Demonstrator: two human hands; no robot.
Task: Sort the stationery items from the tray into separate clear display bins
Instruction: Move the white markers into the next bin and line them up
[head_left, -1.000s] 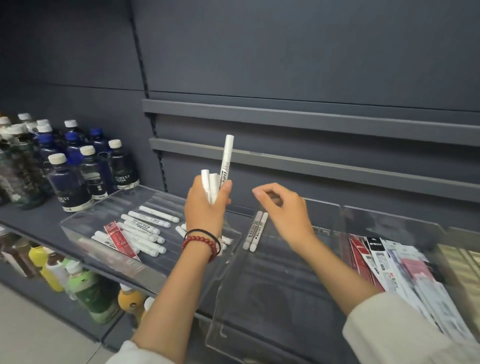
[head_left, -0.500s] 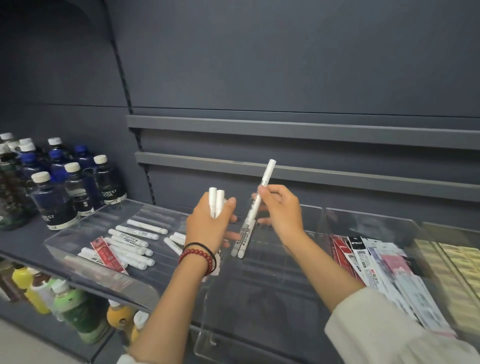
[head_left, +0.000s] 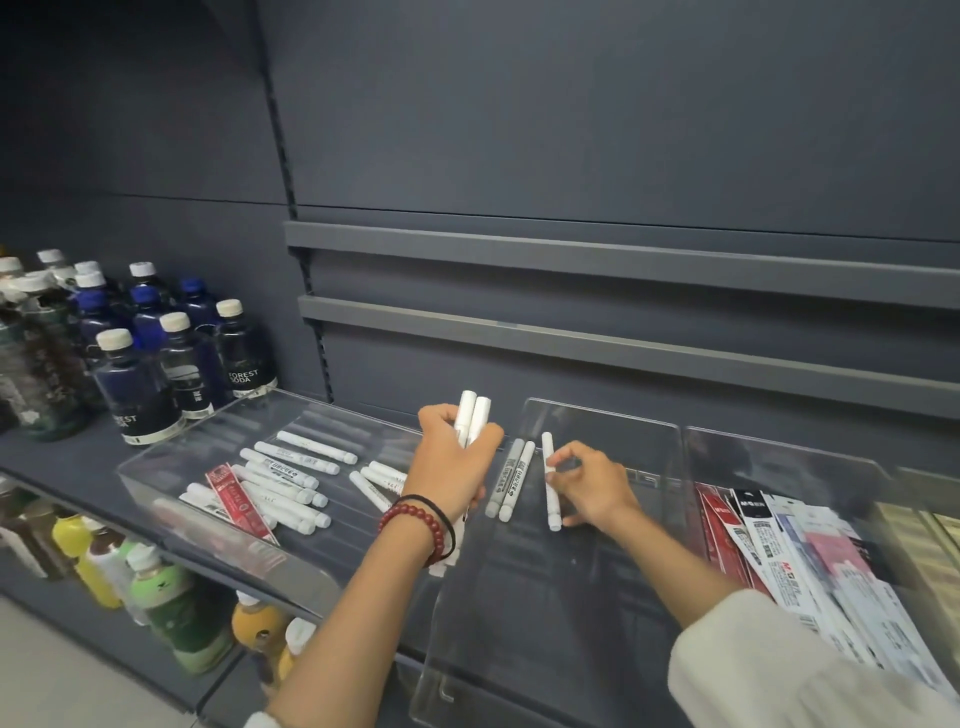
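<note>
**Markers (head_left: 297, 470), white: four lots on a shop shelf (head_left: 62, 457)**

1. Sleeve (head_left: 779, 670): white, on the right forearm, nearest the camera.
2. Drink bottles (head_left: 171, 603): yellow, green and orange, on the lower shelf at left.
3. Bracelets (head_left: 423, 525): one of red beads and one black cord, on the left wrist.
4. Middle bin (head_left: 545, 613): clear. A pair of markers (head_left: 511, 480) lies side by side at its far end.
5. Right hand (head_left: 595, 486): inside the middle bin. Thumb and fingertips pinch a single marker (head_left: 547, 447), which lies just right of the pair and apart from it. Whether its near end touches the bin floor cannot be told.
6. Left hand (head_left: 452, 467): between the tray and the middle bin. Its fingers are curled round a bunch of markers (head_left: 474, 415) held upright, with caps above the fist and lower ends showing below the wrist.
7. Right bin (head_left: 779, 457): clear, holding overlapping packets (head_left: 779, 551) in red, black and white.
8. Tray (head_left: 208, 540): clear, at left. It holds the largest lot, scattered, with a red packet (head_left: 236, 499) lying across some.
9. Dark bottles (head_left: 140, 384): capped white or blue, standing behind the tray.
10. Rails (head_left: 623, 343): two, grey, on the back wall.
</note>
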